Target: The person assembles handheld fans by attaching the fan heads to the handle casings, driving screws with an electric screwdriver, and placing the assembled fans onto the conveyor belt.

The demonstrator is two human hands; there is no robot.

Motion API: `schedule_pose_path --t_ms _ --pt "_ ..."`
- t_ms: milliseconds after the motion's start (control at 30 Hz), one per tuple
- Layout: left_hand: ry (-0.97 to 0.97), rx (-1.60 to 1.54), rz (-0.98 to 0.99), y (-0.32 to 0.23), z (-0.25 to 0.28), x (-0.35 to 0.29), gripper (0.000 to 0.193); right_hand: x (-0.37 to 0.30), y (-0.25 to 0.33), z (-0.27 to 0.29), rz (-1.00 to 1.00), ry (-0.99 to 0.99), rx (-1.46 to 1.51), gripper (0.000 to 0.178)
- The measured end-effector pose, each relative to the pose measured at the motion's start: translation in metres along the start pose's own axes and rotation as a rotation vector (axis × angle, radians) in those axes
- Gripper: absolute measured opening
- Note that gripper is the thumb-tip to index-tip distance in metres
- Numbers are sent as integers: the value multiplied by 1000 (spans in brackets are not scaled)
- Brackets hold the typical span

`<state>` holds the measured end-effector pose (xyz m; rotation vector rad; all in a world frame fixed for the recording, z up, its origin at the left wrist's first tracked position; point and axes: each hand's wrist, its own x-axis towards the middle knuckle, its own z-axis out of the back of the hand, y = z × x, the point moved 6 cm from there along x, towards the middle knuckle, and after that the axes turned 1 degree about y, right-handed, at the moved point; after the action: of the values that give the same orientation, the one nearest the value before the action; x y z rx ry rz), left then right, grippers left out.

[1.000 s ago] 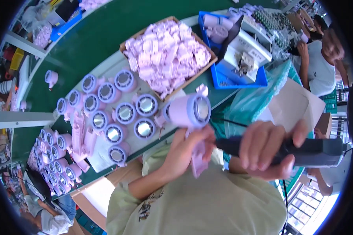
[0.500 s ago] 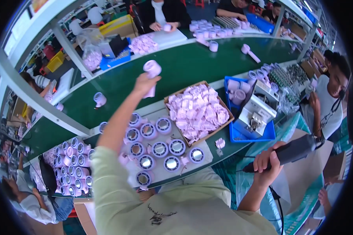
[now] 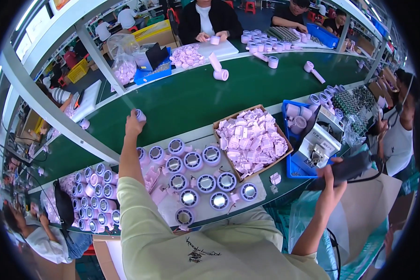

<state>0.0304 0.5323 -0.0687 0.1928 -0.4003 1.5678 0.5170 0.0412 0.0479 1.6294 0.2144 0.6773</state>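
My left hand [image 3: 133, 125] reaches out over the green conveyor belt, its fingers closed round a small lilac cylindrical housing [image 3: 141, 115]. A black electric screwdriver [image 3: 352, 169] with a cord is gripped in my right hand [image 3: 330, 179], off to the right beyond the blue tray; motion blurs it somewhat. Between my arms, on a pale work mat, stand several round lilac housings [image 3: 206, 184] with dark rings and shiny centres. Further off on the belt [image 3: 182, 98] lies a lilac housing with a handle [image 3: 220, 73].
A cardboard box [image 3: 241, 178] heaped with lilac plastic pieces stands right of the housings. Beside it, a blue tray [image 3: 291, 169] holds a metal device and parts. More housings [image 3: 95, 200] stand at left. A white post [image 3: 65, 121] rises there. Co-workers sit across the belt and at both sides.
The handled housing my left hand carried now lies on the belt's far side. That hand has moved left onto another housing. My right hand keeps the screwdriver; the view has shifted.
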Motion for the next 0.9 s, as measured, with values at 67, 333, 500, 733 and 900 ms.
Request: schedule_pose_path --t_ms 67,333,500,733,900 --pt "157 -278 -136 16 -13 -9 65 9 -3 -2 -2 -14 -90 37" --pt "13 -661 -560 -128 203 -143 58 -41 4 -39 657 -190 -289 66" --pt "-112 -474 -1057 -200 264 -309 49 -117 12 -135 199 581 257 78" --pt "485 -935 -526 -129 237 -331 33 -127 -2 -161 -228 1012 426 75" --pt "715 -946 -420 -89 230 -306 25 -119 -4 -152 -205 912 437 70"
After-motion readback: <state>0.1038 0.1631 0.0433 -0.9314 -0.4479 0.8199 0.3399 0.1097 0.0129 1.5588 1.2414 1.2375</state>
